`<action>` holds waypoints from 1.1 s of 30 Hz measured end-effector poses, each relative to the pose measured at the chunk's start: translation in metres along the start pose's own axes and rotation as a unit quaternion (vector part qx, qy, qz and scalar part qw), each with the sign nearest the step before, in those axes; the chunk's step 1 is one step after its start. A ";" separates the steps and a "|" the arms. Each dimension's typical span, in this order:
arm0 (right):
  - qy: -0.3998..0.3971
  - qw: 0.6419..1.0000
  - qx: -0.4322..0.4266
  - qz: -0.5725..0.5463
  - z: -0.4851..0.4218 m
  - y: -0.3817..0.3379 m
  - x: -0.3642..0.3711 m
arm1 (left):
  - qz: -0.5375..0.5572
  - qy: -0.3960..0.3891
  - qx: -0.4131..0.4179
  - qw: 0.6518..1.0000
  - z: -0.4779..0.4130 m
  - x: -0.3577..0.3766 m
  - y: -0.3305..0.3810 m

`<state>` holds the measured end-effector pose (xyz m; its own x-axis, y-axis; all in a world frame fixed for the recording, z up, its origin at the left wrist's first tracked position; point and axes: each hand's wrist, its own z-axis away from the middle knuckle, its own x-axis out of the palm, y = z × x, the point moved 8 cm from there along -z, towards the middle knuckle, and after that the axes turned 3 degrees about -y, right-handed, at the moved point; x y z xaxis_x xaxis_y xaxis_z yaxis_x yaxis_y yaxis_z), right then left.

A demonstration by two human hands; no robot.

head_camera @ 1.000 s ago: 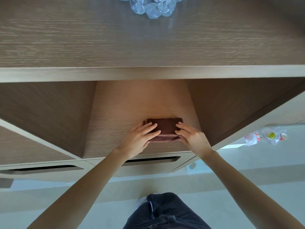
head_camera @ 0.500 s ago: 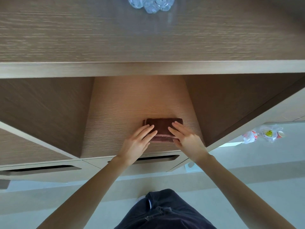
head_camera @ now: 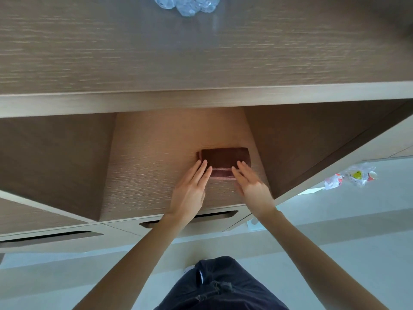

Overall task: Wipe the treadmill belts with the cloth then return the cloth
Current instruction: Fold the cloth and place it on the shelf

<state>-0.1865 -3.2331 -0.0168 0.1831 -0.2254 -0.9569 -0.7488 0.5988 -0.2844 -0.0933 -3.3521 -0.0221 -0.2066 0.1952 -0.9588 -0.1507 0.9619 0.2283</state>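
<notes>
A pale wood cabinet [head_camera: 201, 52] fills the upper part of the view, with an open shelf [head_camera: 156, 166] under its top board, shallow drawers below that, and a light floor [head_camera: 335, 253] beneath. The cloth [head_camera: 224, 161], dark brown and folded into a thick rectangle, lies flat on the shelf toward its right side, near the right wall of the opening. Both hands are at its near edge. The left hand [head_camera: 190, 189] is flat, fingers [head_camera: 202, 170] straight and pressed together, tips touching the cloth's near left corner. The right hand [head_camera: 251, 184] is flat too, fingers slightly spread, tips over the near right part of the fold; it is blurred, so I cannot tell if they press down. Neither hand pinches the cloth. It looks soft, light and limp, likely to sag or unfold if lifted by one corner, and not fragile or slippery. To keep the fold, it is best held with thumbs under and fingers over the two short ends, or nudged with flat palms. With the cloth lying folded on the shelf, the return step appears close to done. Some clear glass thing [head_camera: 187, 5] sits on the cabinet top, and a plastic bag [head_camera: 350, 175] lies on the floor at right.
</notes>
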 end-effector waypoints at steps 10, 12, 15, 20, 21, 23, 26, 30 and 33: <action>-0.077 0.996 0.030 0.043 -0.046 0.033 0.017 | -0.031 -0.086 -0.033 0.995 -0.039 0.033 -0.016; -0.092 0.994 0.034 0.044 -0.066 0.039 0.013 | -0.054 -0.107 -0.048 0.992 -0.060 0.036 -0.023; -0.108 0.991 0.051 0.051 -0.097 0.048 0.010 | -0.064 -0.136 -0.075 0.986 -0.092 0.040 -0.034; -0.118 0.987 0.090 0.065 -0.147 0.059 0.012 | -0.091 -0.151 -0.101 0.979 -0.144 0.040 -0.051; -0.116 0.985 0.104 0.068 -0.157 0.060 0.013 | -0.097 -0.155 -0.104 0.978 -0.152 0.041 -0.053; -0.120 0.981 0.135 0.066 -0.175 0.062 0.013 | -0.109 -0.156 -0.108 0.976 -0.170 0.041 -0.059; -0.128 0.979 0.141 0.068 -0.197 0.065 0.018 | -0.116 -0.152 -0.120 0.974 -0.192 0.040 -0.073; -0.141 0.980 0.127 0.066 -0.211 0.077 0.017 | -0.099 -0.152 -0.117 0.976 -0.202 0.042 -0.084; -0.126 0.984 0.120 0.043 -0.203 0.073 0.009 | -0.066 -0.134 -0.123 0.981 -0.188 0.034 -0.083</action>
